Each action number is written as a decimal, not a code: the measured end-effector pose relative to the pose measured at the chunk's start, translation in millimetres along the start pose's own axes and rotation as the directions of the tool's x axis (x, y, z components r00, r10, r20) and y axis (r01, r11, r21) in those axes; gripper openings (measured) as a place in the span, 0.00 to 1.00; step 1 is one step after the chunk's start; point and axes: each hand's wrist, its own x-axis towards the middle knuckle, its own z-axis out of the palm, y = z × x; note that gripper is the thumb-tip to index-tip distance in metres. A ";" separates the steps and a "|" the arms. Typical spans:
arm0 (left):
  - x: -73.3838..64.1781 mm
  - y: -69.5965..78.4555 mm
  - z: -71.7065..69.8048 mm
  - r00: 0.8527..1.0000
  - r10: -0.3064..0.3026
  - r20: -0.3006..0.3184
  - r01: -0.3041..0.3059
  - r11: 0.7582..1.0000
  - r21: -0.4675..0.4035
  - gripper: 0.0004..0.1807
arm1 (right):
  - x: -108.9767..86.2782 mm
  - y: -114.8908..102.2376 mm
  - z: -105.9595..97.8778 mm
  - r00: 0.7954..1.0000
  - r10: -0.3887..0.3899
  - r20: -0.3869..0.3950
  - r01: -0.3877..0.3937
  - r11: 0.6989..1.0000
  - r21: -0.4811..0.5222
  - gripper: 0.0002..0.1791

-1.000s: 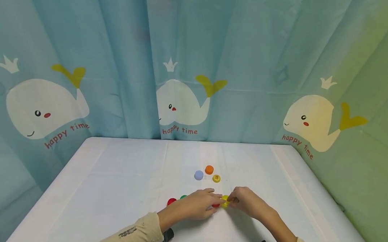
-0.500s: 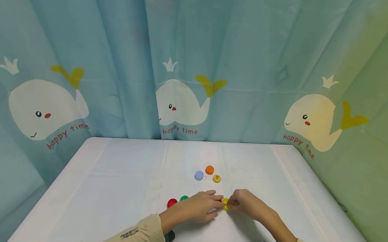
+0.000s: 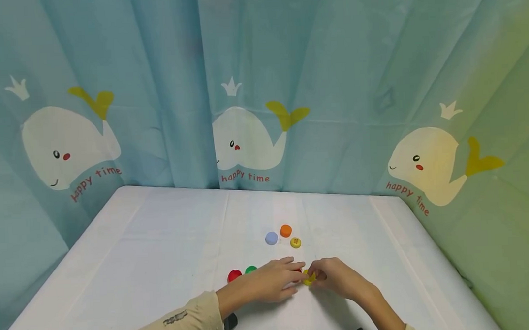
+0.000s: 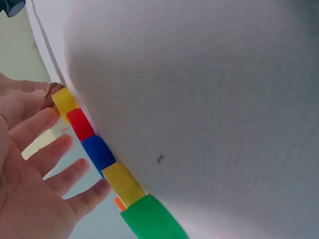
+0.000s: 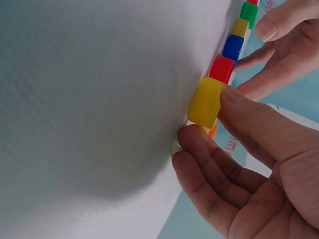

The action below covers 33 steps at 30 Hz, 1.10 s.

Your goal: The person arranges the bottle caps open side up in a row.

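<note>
A row of round plastic caps lies on the white table in front of me. My right hand (image 3: pixel 338 278) is at the row's right end, its thumb and fingers pinching a yellow cap (image 5: pixel 206 103). Right beside it sits a red cap (image 5: pixel 222 69), followed by a blue cap (image 4: pixel 98 152), another yellow cap (image 4: pixel 123 183) and a green cap (image 4: pixel 153 219). A second red cap (image 3: pixel 234 275) forms the left end. My left hand (image 3: pixel 274 281) reaches over the row with spread, fairly straight fingers, hiding the middle caps from the head view. Its fingertips are close to the pinched cap.
Behind the row lie a pale blue cap (image 3: pixel 271 238), an orange cap (image 3: pixel 285 230) and a yellow cap with dark printing (image 3: pixel 296 242). The white-covered table (image 3: pixel 169 228) ends at a blue-green curtain (image 3: pixel 349 82) with whale prints.
Both hands stay at the row's right end with only slight shifts. The right fingers have moved a little over the yellow cap, which has barely changed place.
</note>
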 end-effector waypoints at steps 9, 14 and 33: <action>-3.0 -7.8 -6.8 0.997 -0.063 -0.035 0.061 0.997 -0.035 0.21 | -1.0 -5.8 -6.1 0.997 0.006 -0.079 -0.012 0.997 -0.079 0.07; -8.0 -18.2 -24.9 0.982 -0.180 -0.055 0.175 0.981 -0.081 0.22 | 2.6 -10.6 -10.1 0.988 0.029 -0.151 -0.046 0.993 -0.108 0.04; -20.7 -74.2 -38.9 0.838 -0.542 -0.061 0.495 0.804 -0.330 0.17 | 47.8 -9.1 -14.1 0.973 0.042 -0.225 -0.050 0.998 -0.031 0.08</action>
